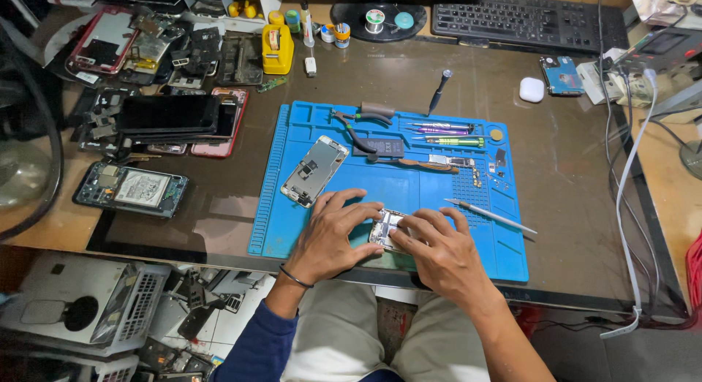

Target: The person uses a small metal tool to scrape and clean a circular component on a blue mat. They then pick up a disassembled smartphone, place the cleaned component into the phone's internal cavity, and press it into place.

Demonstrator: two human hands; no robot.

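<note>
Two bare hands meet over a small opened phone body (385, 228) that lies flat near the front edge of a blue work mat (278, 206) on a dark glass-topped desk (570, 177). The left hand (333, 228) lies on the mat at the phone body's left side, fingers (358, 206) stretched out and lightly spread, their tips pressing on its left and upper edge; a thin dark band circles that wrist. The right hand (439, 250) covers the phone body's right side, fingers curled down narrowly onto it, so only the middle of the exposed inside shows between the two hands. Whether either hand pinches a small part there is too hidden to tell. Just behind the left hand, a second phone frame (315, 171) lies tilted on the mat, its silver inside facing up. Farther back on the mat rest a pair of dark-handled tweezers or pliers (362, 119), a row of small screwdrivers (446, 133) and a slim brown-handled tool (420, 165). A thin metal rod-like tool (490, 216) lies on the mat near the right hand, apart from it. On the desk to the left sit several stacked phones and opened phone backs (168, 119), and a black keyboard (526, 20) stands at the far edge.
</note>
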